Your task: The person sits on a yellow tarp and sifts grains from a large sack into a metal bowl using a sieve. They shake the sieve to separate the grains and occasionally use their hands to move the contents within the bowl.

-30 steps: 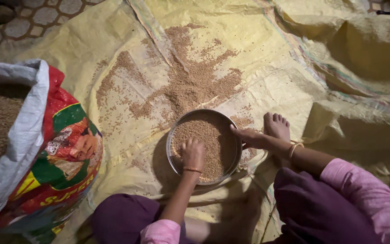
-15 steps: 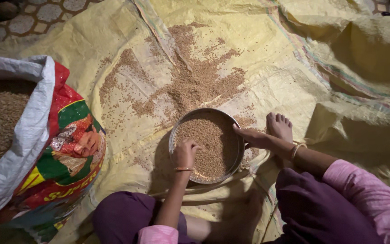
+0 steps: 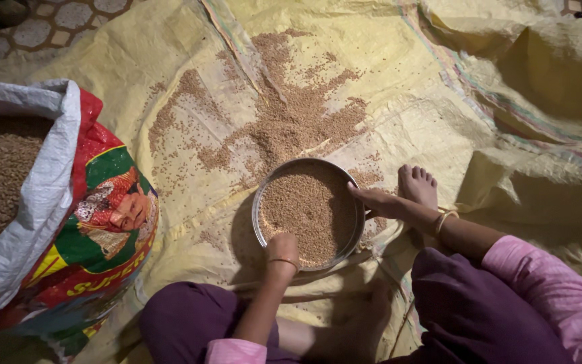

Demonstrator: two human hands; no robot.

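A yellow woven sheet (image 3: 385, 74) covers the patterned floor (image 3: 28, 30), loose grain (image 3: 284, 114) scattered mid-sheet. At its left edge stands an open grain sack (image 3: 55, 209). Near the front edge sits a round metal sieve (image 3: 308, 214) of grain. The right hand (image 3: 375, 201) grips its right rim; the left hand (image 3: 283, 248), fingers curled, touches its near rim.

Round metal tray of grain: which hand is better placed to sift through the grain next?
Probably the left hand: it rests at the near rim, over the grain in the tray. The right hand grips the far-right rim, seemingly steadying it.
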